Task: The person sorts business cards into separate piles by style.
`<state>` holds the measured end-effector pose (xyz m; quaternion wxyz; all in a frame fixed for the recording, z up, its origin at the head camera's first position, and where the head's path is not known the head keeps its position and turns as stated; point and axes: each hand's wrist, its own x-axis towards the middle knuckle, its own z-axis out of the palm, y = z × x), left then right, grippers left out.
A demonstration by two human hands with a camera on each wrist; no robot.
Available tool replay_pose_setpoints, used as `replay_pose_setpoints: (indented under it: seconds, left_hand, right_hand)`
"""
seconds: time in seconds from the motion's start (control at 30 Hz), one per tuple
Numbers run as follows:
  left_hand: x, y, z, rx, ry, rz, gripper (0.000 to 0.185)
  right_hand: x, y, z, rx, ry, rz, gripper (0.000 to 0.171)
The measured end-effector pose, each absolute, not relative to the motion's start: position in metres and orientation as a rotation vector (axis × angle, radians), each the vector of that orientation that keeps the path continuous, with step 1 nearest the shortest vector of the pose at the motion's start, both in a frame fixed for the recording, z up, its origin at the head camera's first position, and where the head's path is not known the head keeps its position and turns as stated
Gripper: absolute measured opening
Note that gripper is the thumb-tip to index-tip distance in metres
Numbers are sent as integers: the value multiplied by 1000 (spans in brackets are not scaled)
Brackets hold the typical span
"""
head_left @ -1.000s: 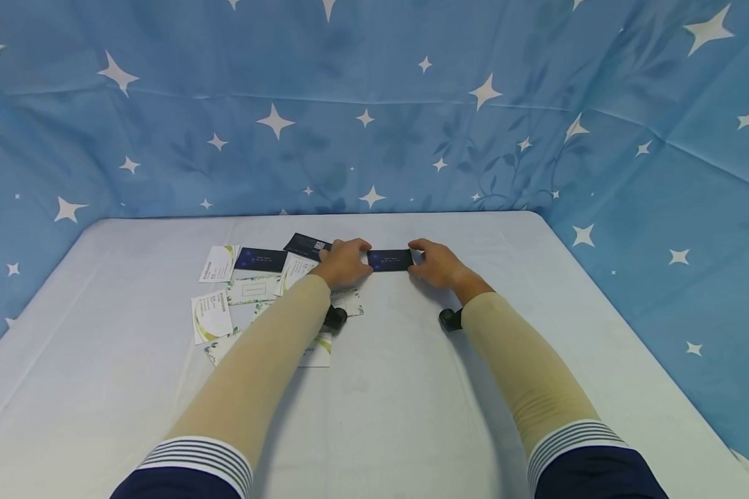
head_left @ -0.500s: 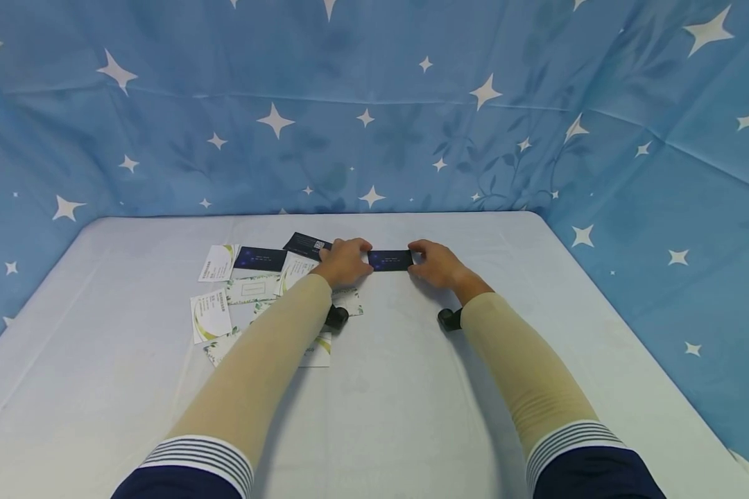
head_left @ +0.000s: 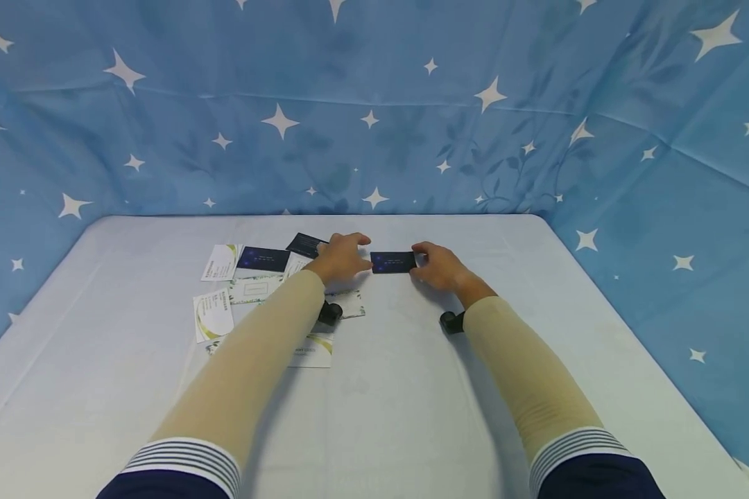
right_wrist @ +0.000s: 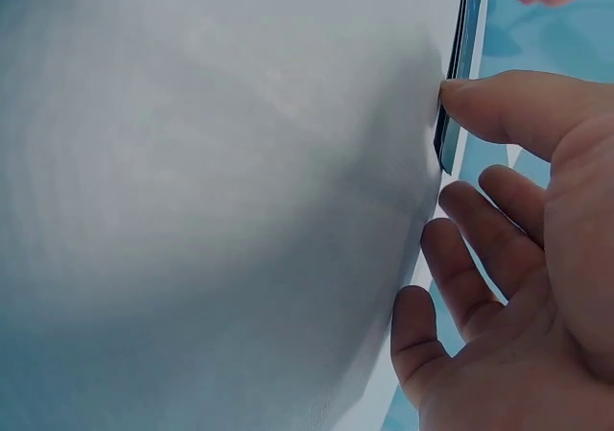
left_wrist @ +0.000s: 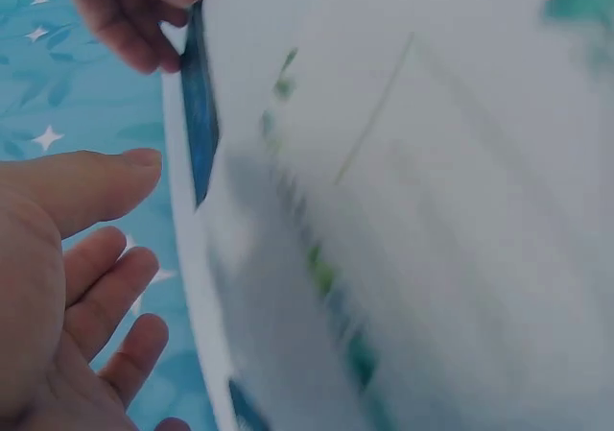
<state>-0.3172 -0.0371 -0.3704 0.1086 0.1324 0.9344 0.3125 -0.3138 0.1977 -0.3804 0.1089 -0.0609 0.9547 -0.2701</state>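
A dark navy business card [head_left: 393, 263] with small blue print lies flat towards the back of the table; in the right wrist view its edge looks layered, like more than one card. My right hand [head_left: 439, 267] holds its right end, the thumb [right_wrist: 508, 105] against the near edge and the fingers beyond. Just off the left end, my left hand [head_left: 342, 258] has thumb and fingers spread, touching no part of that card. Under and beside the left arm are scattered cards, including a dark one [head_left: 263, 259] and a leafy-bordered white one [head_left: 255, 289].
White cards with green curves [head_left: 213, 315] lie at the left, partly overlapping others. One more dark card [head_left: 306, 244] is partly behind the left hand. A starry blue curtain [head_left: 374, 138] hangs behind the white-covered table [head_left: 399, 416].
My left hand has let go of the dark card's left end and moved slightly left, its fingers spreading. The right hand stays at the card's right end.
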Motion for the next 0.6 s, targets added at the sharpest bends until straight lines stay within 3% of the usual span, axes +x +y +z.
replay_pose_setpoints:
  seconds: [0.3, 0.6]
  left_hand:
    - [-328, -79, -347, 398, 2794, 774, 54]
    - [-334, -131, -345, 327, 2799, 690, 56]
  right_hand:
    - [-312, 187, -375, -300, 2856, -762, 65]
    - [-309, 133, -362, -482, 2798, -856, 62]
